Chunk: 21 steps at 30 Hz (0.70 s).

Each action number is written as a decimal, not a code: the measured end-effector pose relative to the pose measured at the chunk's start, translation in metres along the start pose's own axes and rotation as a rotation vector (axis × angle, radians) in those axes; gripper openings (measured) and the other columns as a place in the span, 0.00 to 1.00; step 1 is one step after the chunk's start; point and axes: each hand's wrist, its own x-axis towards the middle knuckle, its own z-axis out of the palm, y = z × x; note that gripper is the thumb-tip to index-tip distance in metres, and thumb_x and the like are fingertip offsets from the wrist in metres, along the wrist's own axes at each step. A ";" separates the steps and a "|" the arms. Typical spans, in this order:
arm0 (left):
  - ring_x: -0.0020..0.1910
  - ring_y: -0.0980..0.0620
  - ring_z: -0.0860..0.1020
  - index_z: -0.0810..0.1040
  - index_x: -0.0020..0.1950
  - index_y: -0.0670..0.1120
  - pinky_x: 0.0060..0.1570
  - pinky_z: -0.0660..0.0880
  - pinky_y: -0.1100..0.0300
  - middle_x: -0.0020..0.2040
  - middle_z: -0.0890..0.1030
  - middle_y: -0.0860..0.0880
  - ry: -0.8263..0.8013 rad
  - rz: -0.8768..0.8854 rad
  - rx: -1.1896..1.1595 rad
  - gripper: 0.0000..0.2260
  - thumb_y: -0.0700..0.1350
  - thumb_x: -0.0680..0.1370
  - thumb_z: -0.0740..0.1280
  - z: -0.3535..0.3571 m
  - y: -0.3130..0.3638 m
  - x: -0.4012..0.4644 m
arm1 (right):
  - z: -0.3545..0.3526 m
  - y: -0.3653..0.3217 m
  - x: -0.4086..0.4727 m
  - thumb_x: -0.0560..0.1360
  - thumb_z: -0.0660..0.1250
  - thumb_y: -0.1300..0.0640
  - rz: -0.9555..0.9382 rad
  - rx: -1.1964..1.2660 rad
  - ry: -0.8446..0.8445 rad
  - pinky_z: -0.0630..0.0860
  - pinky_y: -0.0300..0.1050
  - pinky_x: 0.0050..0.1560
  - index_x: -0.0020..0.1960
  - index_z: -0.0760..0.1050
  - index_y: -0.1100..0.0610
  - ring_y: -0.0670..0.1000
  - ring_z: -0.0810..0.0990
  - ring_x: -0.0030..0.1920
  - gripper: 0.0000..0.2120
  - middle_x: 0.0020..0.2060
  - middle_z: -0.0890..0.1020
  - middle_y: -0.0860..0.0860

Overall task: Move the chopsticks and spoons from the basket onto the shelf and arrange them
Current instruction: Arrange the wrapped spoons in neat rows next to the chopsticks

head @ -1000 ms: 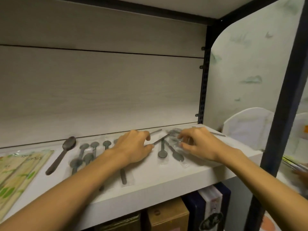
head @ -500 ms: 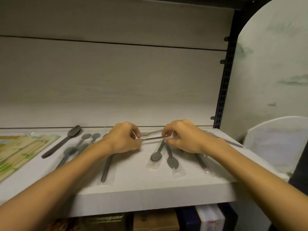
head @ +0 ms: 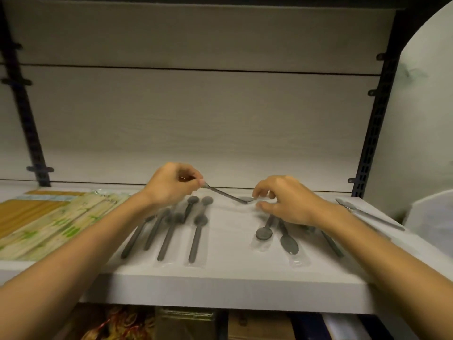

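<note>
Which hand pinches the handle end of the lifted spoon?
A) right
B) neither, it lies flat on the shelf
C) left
C: the left hand pinches the handle of the lifted spoon, whose bowl end dips toward the right hand, its fingers loosely curled beside it.

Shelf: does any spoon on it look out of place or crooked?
Yes. Left of centre the dark spoons lie in a neat row, bowls toward the back. By the right hand, two spoons lie reversed, bowls toward the front, handles crossing. The left hand holds another spoon tilted above the shelf.
</note>
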 end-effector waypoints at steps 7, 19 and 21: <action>0.44 0.48 0.79 0.81 0.48 0.44 0.46 0.79 0.51 0.44 0.81 0.46 -0.026 -0.012 -0.069 0.05 0.43 0.79 0.66 -0.013 -0.009 0.007 | -0.007 -0.007 -0.010 0.74 0.70 0.53 0.057 0.047 -0.335 0.75 0.44 0.56 0.55 0.80 0.45 0.45 0.79 0.51 0.10 0.52 0.82 0.46; 0.46 0.44 0.81 0.79 0.51 0.43 0.48 0.79 0.49 0.47 0.82 0.41 -0.048 0.015 -0.130 0.06 0.44 0.80 0.65 -0.011 -0.015 0.015 | -0.019 -0.027 -0.029 0.73 0.72 0.50 0.111 0.168 -0.511 0.75 0.41 0.55 0.59 0.79 0.43 0.43 0.83 0.42 0.14 0.55 0.82 0.41; 0.42 0.46 0.81 0.78 0.50 0.43 0.46 0.80 0.51 0.47 0.81 0.41 -0.016 0.019 -0.182 0.05 0.44 0.79 0.66 -0.012 -0.016 0.017 | -0.013 -0.029 -0.027 0.74 0.71 0.51 0.073 0.112 -0.339 0.74 0.44 0.59 0.54 0.82 0.46 0.44 0.81 0.52 0.09 0.53 0.83 0.44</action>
